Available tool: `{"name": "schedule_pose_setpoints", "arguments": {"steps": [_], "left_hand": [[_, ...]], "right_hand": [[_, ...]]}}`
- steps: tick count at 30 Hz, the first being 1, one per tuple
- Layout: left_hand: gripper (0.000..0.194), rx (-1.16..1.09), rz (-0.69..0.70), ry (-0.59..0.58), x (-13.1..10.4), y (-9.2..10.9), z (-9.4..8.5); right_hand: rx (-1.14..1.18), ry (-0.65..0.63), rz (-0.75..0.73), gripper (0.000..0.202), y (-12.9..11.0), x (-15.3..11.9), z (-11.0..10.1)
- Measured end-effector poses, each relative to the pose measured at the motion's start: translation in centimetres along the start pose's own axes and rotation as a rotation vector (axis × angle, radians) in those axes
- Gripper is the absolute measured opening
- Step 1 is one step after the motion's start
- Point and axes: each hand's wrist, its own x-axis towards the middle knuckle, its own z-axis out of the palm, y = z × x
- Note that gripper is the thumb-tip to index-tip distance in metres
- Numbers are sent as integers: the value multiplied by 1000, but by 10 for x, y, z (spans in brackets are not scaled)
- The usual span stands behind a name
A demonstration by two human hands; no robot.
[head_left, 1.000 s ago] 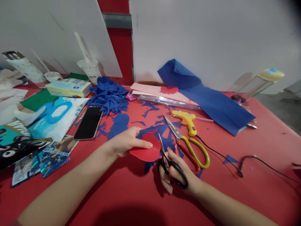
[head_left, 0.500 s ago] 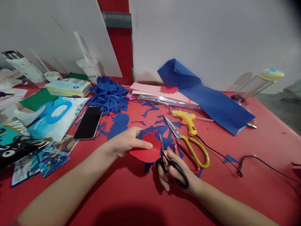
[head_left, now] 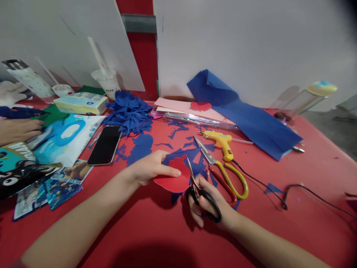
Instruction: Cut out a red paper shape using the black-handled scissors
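Pinched between the thumb and fingers of my left hand point(head_left: 152, 169) is a red paper cutout point(head_left: 170, 182) with a scalloped edge. My right hand point(head_left: 212, 204) grips black-handled scissors point(head_left: 208, 199), fingers through the loops, the blades pointing up along the paper's right edge. Blue paper scraps point(head_left: 198, 167) lie beneath and behind the cutout. Just right of it rests a larger pair of scissors point(head_left: 228, 178) with one red and one yellow-green handle. A yellow glue gun point(head_left: 220, 141) lies behind that pair.
On the left are a phone point(head_left: 105, 145), a wipes pack point(head_left: 69, 137), a tissue pack point(head_left: 80, 103) and a heap of blue paper pieces point(head_left: 129, 111). Another person's hand point(head_left: 21, 130) is at the far left. A blue sheet point(head_left: 251, 115) leans at the back; a black cord point(head_left: 259, 182) runs right.
The scissor blades have closed somewhat, their handles drawing together slightly. At the far left, another person's hand has come in over the table. My left hand and the red paper have barely moved.
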Motion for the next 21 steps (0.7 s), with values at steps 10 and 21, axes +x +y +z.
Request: {"name": "schedule_pose_setpoints", "arguments": {"steps": [10, 21], "left_hand": [[14, -37, 67, 76, 3, -2, -5], [25, 108, 206, 280, 9, -3, -19]], "right_hand": [[2, -24, 52, 38, 5, 0, -3], [-89, 199, -151, 33, 8, -1, -1]]}}
